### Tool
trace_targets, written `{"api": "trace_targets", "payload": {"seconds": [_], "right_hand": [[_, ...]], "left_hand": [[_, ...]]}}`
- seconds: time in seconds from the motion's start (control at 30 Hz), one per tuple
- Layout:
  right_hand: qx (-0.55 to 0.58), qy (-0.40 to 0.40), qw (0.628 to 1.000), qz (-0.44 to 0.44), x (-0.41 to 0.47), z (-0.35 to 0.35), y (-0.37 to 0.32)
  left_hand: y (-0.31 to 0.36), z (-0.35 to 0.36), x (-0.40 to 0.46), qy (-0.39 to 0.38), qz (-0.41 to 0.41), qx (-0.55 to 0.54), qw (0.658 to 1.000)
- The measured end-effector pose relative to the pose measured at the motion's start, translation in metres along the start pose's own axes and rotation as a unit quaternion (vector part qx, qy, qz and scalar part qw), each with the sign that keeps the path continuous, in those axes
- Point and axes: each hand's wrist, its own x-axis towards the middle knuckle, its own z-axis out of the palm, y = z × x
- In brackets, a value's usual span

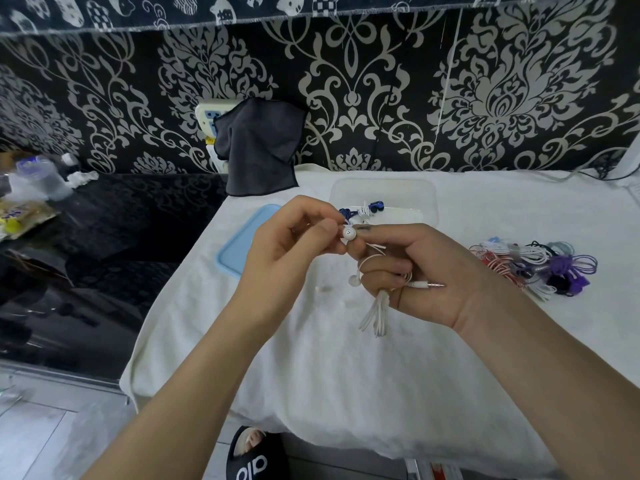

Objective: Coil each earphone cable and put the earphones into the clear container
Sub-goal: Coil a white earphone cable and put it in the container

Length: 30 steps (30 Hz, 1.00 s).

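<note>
Both forearms are seen bare, with no sleeves, watch or rings in view on the left hand [294, 244] or the right hand [419, 271]. A dark mark is seen on a fingertip of the right hand. Below the hands, a black slide sandal [251, 460] with white lettering is worn on one foot.

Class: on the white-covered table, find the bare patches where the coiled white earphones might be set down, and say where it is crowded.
Bare cloth lies near the front edge of the table, below both hands, and between the blue lid and the left hand. It is crowded at the right by the pile of tangled earphones. The clear container holds one blue pair.
</note>
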Motion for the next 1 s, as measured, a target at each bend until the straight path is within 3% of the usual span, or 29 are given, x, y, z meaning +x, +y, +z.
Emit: {"api": "trace_targets", "payload": {"seconds": [0.33,0.6,0.8,1.0], "right_hand": [[-0.012,0.035,0.999,-0.023,0.005,-0.005,0.001],[-0.023,0.05,0.998,-0.021,0.006,-0.007,0.002],[0.002,0.07,0.997,-0.021,0.005,-0.004,0.002],[0.039,0.074,0.996,-0.043,0.007,-0.007,0.002]], "left_hand": [[-0.007,0.002,-0.002,-0.008,-0.014,0.11,0.994],[-0.007,0.001,0.0,-0.021,-0.031,0.109,0.993],[-0.012,-0.006,0.003,0.006,-0.1,0.081,0.992],[-0.023,-0.002,-0.001,-0.129,-0.192,0.108,0.967]]}}
